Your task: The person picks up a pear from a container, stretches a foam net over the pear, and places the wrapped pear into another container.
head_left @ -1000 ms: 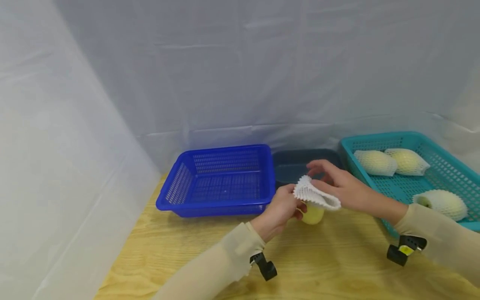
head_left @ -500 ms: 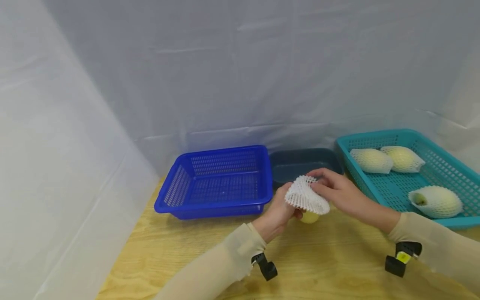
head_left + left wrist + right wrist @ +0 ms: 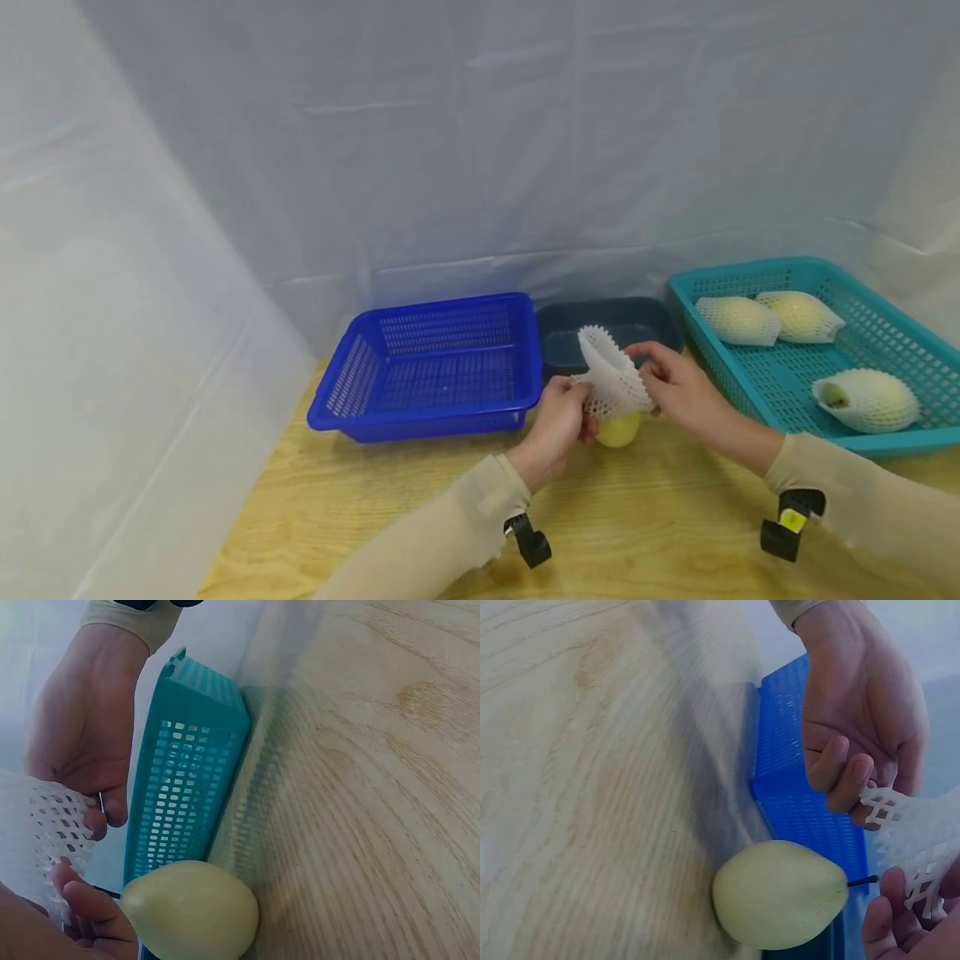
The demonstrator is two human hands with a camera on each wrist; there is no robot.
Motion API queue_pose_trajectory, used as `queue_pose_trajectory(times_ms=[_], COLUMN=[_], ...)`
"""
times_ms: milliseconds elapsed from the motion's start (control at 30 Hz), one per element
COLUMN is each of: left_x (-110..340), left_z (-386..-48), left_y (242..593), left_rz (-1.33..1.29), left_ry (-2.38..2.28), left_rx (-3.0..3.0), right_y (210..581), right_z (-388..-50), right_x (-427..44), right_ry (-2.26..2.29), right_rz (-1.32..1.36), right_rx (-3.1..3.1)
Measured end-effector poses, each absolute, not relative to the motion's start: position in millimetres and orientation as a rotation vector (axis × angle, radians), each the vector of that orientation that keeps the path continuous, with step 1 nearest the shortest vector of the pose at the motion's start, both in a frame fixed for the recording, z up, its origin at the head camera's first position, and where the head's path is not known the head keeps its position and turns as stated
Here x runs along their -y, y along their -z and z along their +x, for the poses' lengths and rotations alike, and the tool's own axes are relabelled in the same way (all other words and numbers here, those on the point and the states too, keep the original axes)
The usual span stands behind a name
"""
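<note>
A pale yellow pear (image 3: 617,432) stands upright on the wooden table, its dark stem pointing up in the right wrist view, where the pear (image 3: 780,895) is fully seen. Just above it, a white foam fruit net (image 3: 617,390) is stretched between two hands, its mouth tilted upward. The left hand (image 3: 555,429) pinches the net's left edge between thumb and fingers. On the other side, the right hand (image 3: 690,398) pinches the right edge. In the left wrist view the pear (image 3: 191,911) sits below the net, apart from it.
A blue basket (image 3: 427,421) stands at the left and a dark basin (image 3: 562,321) behind the hands. The teal basket (image 3: 798,387) at the right holds netted pears: one pear (image 3: 738,322), a second pear (image 3: 801,317) and a third pear (image 3: 870,400). White sheeting hangs behind.
The foam net has been turned from lying slanted with its opening toward the front to having its mouth upward. Both hands now pinch opposite edges. The pear stays in place.
</note>
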State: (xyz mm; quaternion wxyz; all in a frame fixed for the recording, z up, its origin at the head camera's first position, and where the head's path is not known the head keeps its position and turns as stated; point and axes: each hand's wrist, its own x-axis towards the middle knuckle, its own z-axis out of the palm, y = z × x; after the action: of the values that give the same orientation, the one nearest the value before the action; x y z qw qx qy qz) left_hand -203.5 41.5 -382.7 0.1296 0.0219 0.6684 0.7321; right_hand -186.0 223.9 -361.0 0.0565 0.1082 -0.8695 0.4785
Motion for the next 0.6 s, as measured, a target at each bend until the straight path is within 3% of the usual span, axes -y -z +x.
queue_pose_trajectory(times_ms=[600], left_x=[-49], left_z=[-222], left_y=[411], left_rz=[-0.115], left_ry=[-2.042], left_rx=[-2.106], right_y=[404], right_z=[-198], right_x=[-226], right_ry=[-1.583], right_rz=[0.133], right_rx=[2.537])
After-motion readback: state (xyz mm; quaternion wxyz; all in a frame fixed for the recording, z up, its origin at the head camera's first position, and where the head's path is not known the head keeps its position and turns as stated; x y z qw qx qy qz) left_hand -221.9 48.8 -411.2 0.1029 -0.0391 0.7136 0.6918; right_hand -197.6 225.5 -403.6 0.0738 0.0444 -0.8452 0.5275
